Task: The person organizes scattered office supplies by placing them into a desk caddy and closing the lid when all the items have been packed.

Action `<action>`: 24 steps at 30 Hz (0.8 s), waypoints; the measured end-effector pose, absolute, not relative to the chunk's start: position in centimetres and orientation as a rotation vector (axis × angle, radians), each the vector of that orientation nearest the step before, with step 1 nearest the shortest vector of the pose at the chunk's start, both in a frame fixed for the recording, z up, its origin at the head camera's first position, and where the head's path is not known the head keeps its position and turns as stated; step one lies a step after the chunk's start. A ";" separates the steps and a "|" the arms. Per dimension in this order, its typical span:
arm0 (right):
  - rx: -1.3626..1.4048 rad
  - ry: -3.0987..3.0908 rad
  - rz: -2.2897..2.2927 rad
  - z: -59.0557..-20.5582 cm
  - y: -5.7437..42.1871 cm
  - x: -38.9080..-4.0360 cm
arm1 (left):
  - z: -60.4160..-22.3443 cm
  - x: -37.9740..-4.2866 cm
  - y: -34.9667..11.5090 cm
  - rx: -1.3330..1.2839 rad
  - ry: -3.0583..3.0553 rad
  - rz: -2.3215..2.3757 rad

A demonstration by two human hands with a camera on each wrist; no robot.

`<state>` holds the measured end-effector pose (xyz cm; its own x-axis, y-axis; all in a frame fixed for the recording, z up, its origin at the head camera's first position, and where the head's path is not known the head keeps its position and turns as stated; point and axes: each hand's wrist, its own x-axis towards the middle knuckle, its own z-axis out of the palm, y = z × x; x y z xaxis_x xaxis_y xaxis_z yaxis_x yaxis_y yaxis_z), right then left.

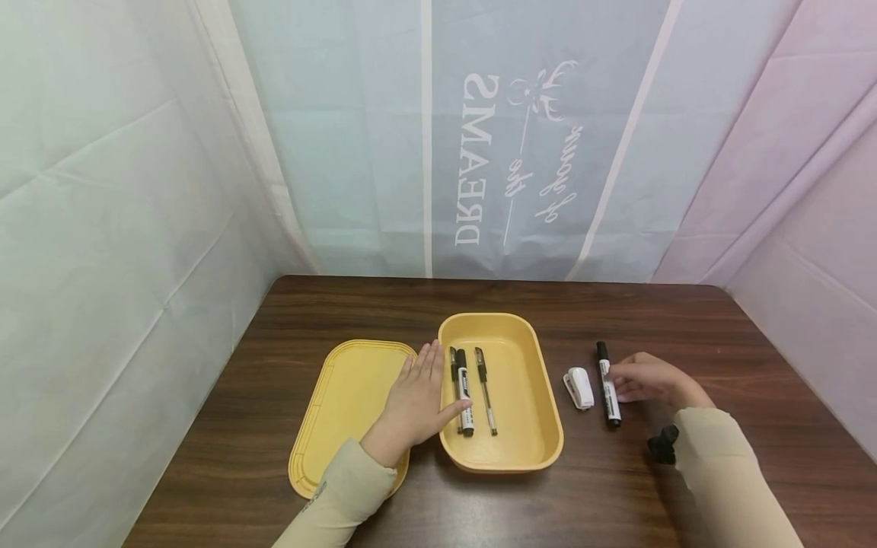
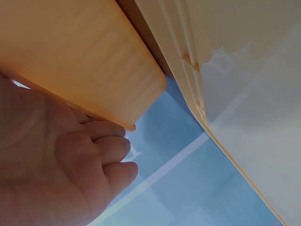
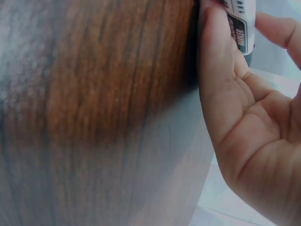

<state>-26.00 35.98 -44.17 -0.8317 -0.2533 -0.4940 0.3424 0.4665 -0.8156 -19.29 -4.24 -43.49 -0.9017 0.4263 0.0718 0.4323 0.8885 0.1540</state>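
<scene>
My left hand point(image 1: 413, 403) lies with straight fingers over the left rim of a yellow plastic box point(image 1: 517, 449). Its thumb reaches over the inside, near a black-and-white marker point(image 1: 465, 392). That marker lies in the box with two black-capped pens, the right one point(image 1: 487, 396) slanting slightly. At the right, my right hand point(image 1: 654, 380) pinches another black-and-white marker point(image 1: 608, 392) on the table. In the right wrist view this marker point(image 3: 242, 28) shows between thumb and fingers, partly cut off by the frame. The left wrist view shows the left palm point(image 2: 51, 155) beside the box's outer wall point(image 2: 94, 61).
A yellow lid point(image 1: 349, 403) lies left of the box, partly under the left forearm. Between the box and the right-hand marker sits a small white stapler point(image 1: 579, 388). The dark wooden table point(image 1: 370, 304) meets a hanging cloth with lettering point(image 1: 479, 160) at the back.
</scene>
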 end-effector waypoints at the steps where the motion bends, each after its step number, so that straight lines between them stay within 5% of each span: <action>1: 0.071 2.153 -1.378 -44.2 36.0 -26.0 | -43.5 -19.3 -4.2 -0.686 -3.018 -0.262; 24: 0.032 2.124 -1.406 -44.4 36.4 -26.1 | -43.5 -19.2 -4.3 -0.690 -3.021 -0.265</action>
